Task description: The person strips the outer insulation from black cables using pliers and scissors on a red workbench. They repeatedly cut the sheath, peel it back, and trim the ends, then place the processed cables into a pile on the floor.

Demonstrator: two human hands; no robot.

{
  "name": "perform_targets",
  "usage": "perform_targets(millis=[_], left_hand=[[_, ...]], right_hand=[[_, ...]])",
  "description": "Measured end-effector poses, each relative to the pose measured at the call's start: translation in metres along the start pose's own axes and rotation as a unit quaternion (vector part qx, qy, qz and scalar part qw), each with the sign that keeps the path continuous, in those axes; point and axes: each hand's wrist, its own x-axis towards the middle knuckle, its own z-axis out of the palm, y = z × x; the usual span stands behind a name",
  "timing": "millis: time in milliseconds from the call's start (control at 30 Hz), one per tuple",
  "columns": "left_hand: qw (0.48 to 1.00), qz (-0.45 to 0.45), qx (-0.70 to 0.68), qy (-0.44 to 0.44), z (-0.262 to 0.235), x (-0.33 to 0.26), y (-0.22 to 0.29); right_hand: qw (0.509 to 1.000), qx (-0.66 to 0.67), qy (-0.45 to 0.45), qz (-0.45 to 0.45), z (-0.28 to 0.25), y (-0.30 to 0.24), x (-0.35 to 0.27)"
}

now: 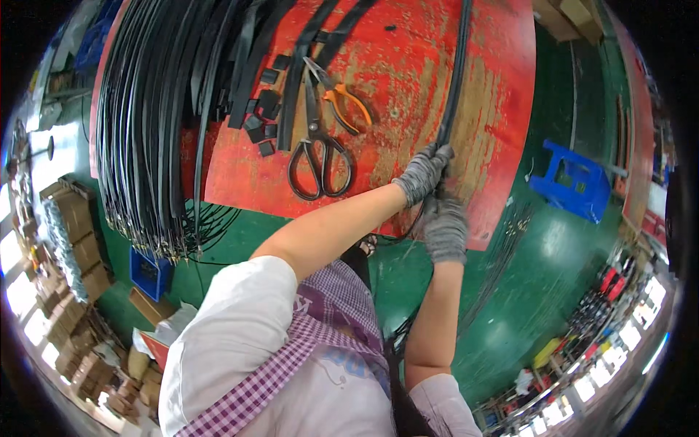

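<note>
A long black cable bundle (457, 80) runs down the right part of the worn red tabletop (502, 95). My left hand (424, 172), in a grey knitted glove, is closed around the bundle near its lower end. Just below it, by the table's near edge, my right hand (445, 227) in a matching glove is closed on the same bundle; its fingertips are blurred. Thin black strands hang out beside it. To the left lie black-handled scissors (314, 149), partly open, and pliers (342, 102) with orange handles.
A thick row of black cables (156, 109) covers the table's left side, ends hanging over the edge. Short black pieces (268, 105) and flat black strips (291, 95) lie near the scissors. A blue plastic stool (571, 182) stands on the green floor at right; cardboard boxes (76, 233) are stacked at left.
</note>
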Motion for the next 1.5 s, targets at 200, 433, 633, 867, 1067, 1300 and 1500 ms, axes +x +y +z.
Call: perform_targets(millis=[200,433,633,867,1067,1300,1500], left_hand=[[0.994,0.006,-0.092,0.066,0.009,0.049,-0.067],[0.94,-0.104,-0.293,-0.138,-0.012,0.03,-0.035],[0.879,-0.124,-0.403,-0.225,-0.041,0.017,0.008],[0.937,-0.01,-0.22,-0.272,-0.04,0.008,0.018],[0.953,0.041,-0.137,-0.268,-0.042,0.009,0.02],[0.955,0.064,-0.124,-0.263,-0.044,0.007,0.017],[0.959,0.118,-0.078,-0.246,-0.042,0.007,0.015]], right_hand=[[0.973,-0.091,-0.004,-0.213,0.026,-0.152,0.059],[0.973,-0.137,-0.174,-0.063,0.054,-0.164,0.101],[0.892,0.355,-0.282,0.003,-0.057,-0.086,0.023],[0.666,0.599,-0.414,0.161,-0.041,0.022,-0.044],[0.691,0.567,-0.399,0.207,-0.026,0.03,-0.018],[0.62,0.631,-0.397,0.242,-0.025,0.02,-0.008],[0.585,0.667,-0.375,0.27,-0.026,0.018,0.006]])
